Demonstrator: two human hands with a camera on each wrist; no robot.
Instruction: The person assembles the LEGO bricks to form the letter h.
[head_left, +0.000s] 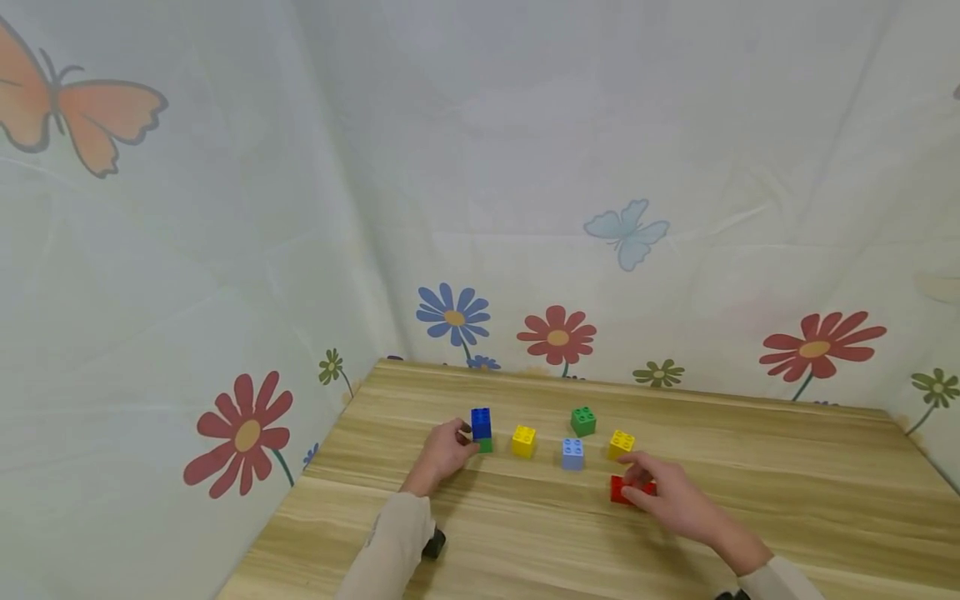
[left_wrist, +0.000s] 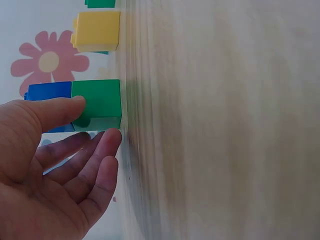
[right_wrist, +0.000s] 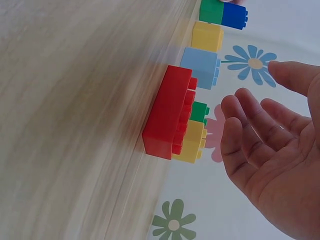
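At the left of the group, a blue brick sits on top of a green brick as an upright stack. My left hand is beside this stack, its thumb overlapping both bricks in the left wrist view and its other fingers loosely bent at the side. A long red brick lies on the table, studs up. Over it hovers my right hand, thumb and fingers spread apart with nothing between them; in the head view it covers part of the red brick.
Between the hands stand a yellow brick and a light blue brick. Farther back is another green brick, and a second yellow brick stands just behind the red one. A patterned curtain borders the wooden table.
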